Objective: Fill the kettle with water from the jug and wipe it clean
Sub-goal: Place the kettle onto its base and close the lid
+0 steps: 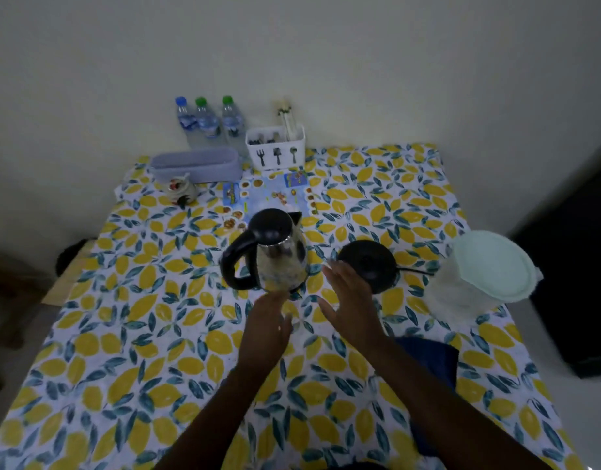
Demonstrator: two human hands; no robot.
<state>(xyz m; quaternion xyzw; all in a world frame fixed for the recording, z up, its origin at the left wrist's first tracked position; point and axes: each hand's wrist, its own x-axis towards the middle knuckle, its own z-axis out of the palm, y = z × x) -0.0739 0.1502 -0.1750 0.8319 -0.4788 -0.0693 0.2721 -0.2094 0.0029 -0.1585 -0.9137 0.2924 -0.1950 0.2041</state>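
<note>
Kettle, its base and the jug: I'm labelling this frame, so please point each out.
kettle (282, 262), head view, steel body.
kettle base (367, 262), head view, black top disc.
jug (489, 262), head view, pale green lid.

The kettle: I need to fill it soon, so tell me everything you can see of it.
The kettle is a shiny steel electric jug with a black lid, shut, a black spout pointing away from the person and a black loop handle on its left. It stands upright on the lemon-print tablecloth, off its round black base, which lies just to its right. The left hand reaches its lower edge; contact is unclear. The right hand hovers open beside it.
</note>
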